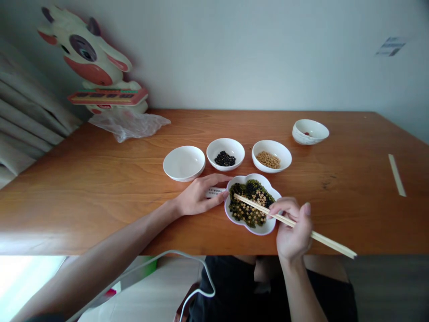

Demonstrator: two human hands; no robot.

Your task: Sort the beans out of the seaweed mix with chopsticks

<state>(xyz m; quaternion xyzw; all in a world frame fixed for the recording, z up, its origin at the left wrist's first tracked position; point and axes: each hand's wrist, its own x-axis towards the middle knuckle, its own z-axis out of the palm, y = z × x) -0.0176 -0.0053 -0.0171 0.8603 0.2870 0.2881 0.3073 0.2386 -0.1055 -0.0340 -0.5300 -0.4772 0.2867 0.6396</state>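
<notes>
Wooden chopsticks (295, 225) gripped in the right hand (293, 228) slant up-left, tips over the mixed-bean dish (268, 227), left hand (197, 197) resting loose at its left rim

A wooden surface (100, 188) carries a row of three white bowls: an empty bowl (184, 163), a bowl of black beans (225, 154) and a bowl of yellow beans (271, 155). Just in front of them sits a flower-shaped dish of mixed beans (252, 204). Farther back right stands another small bowl (310, 131), a paper sleeve (397, 175) lies at the right, and a crumpled plastic bag (129, 123) and a cow figure (97, 67) rest at the back left.
</notes>
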